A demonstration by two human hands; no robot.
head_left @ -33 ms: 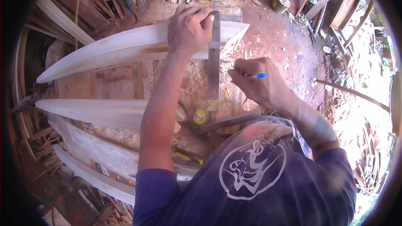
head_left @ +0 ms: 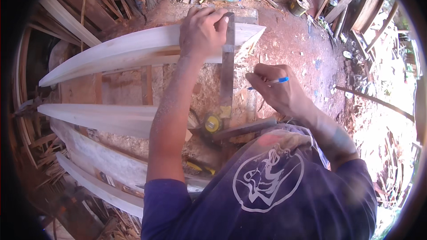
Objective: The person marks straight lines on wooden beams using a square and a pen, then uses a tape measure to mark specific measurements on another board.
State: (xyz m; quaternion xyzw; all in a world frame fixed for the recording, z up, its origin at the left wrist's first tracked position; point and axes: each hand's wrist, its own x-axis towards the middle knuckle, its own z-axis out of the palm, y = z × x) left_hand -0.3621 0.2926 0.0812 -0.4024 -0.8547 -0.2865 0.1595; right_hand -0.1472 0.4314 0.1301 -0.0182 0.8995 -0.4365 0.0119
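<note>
Left hand [head_left: 204,31]: bent over the pale pointed timber [head_left: 133,44], thumb at the dark flat bar [head_left: 227,73]; can't tell if gripping or just pressing. Bar lies across the timber near its right-hand point. Right hand [head_left: 280,89]: closed around a blue-ended pen [head_left: 279,80], apart from timber and bar. Tape measure [head_left: 212,123] near the bar's near end. Second pale timber [head_left: 102,115] left of the left forearm.
</note>
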